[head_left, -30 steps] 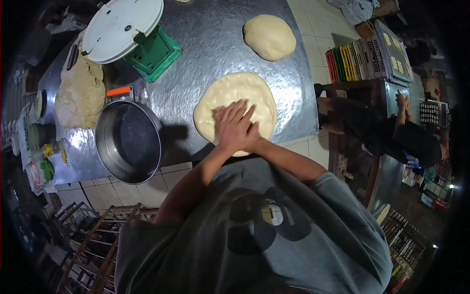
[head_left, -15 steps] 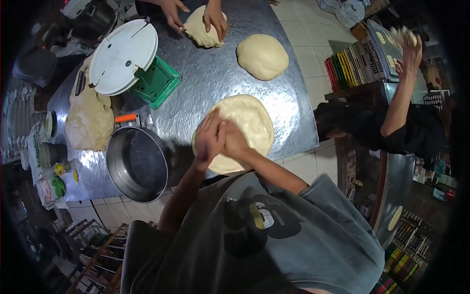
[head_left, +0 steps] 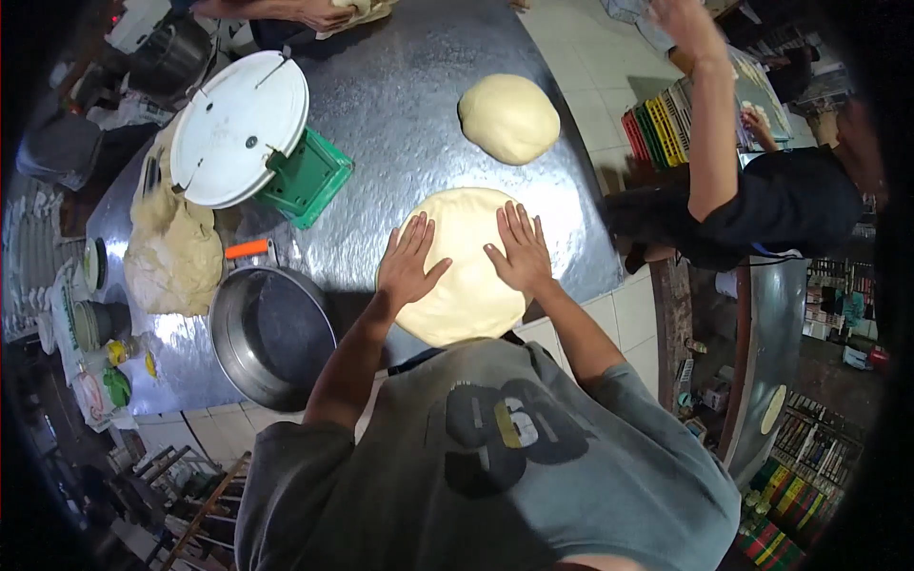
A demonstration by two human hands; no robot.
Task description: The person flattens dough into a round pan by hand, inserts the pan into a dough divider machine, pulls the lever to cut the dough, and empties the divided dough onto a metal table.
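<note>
A broad, flattened round of pale dough (head_left: 462, 276) lies in front of me at the near edge of the metal table. Flat on its left side rests my left hand (head_left: 411, 262), fingers stretched out. My right hand (head_left: 522, 252) lies on the right side of the same dough, its fingers spread too. Neither hand grips anything. Beyond them, toward the far right, sits a rounded ball of dough (head_left: 510, 119).
Left of the dough is a deep round metal pan (head_left: 271, 333), with an orange-handled tool (head_left: 248, 248) behind it. A green scale (head_left: 309, 181) with a white plate and a large dough mass (head_left: 171, 257) stand farther left. Co-workers are at the far edge and right.
My hands, which were together on the dough's left part, have moved apart to both its sides. The far co-worker's hands have lifted the other dough toward the top edge.
</note>
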